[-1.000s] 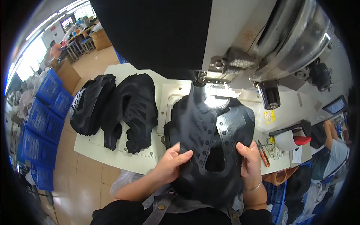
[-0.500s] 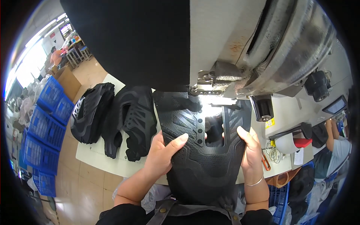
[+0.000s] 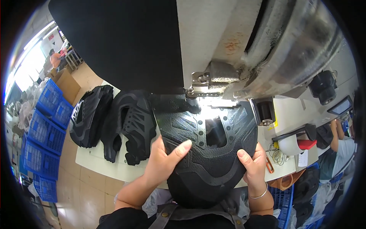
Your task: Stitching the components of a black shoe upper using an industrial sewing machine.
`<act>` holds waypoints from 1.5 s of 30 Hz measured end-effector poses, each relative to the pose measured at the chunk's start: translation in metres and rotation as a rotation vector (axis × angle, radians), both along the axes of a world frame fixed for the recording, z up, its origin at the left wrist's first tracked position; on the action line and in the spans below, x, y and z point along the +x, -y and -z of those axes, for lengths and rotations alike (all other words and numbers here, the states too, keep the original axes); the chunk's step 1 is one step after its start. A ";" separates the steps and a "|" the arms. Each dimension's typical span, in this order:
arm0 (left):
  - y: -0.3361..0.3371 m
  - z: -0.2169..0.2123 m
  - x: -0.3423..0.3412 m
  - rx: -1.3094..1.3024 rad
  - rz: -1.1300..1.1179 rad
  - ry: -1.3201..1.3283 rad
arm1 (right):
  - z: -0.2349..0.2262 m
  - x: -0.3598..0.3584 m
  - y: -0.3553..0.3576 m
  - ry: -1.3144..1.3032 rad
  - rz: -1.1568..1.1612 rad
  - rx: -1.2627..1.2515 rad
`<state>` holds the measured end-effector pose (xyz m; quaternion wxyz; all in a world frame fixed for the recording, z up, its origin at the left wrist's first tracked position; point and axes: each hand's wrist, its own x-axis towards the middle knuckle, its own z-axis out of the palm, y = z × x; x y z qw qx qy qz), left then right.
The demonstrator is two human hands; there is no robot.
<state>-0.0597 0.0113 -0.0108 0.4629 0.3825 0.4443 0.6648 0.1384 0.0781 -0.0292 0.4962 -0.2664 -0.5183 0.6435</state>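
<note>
At the near edge of the cream worktop (image 3: pixel 95 168), under the big grey metal sewing machine head (image 3: pixel 267 57), lies a flat black textured shoe upper (image 3: pixel 206 152). The left hand (image 3: pixel 164 162) and right hand (image 3: pixel 253 162) pinch its sides, thumbs on top, seemingly positioning it; feeding likely needs steady guidance.

left hand (image 3: pixel 164 165) gripping, thumb extended; right hand (image 3: pixel 254 165) seemingly clamped, fingers hidden

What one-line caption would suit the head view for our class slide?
Both hands, left hand and right hand, hold a black shoe upper flat beneath a sewing machine.
</note>
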 end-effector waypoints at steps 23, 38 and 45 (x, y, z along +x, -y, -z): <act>-0.060 -0.014 -0.029 0.036 -0.063 -0.101 | -0.017 -0.031 -0.047 -0.014 0.039 0.043; -0.009 0.020 -0.018 -0.083 0.182 0.146 | -0.009 -0.025 -0.020 0.125 -0.142 -0.065; 0.000 0.034 0.032 0.103 0.185 -0.056 | -0.005 -0.029 -0.006 0.137 -0.235 -0.107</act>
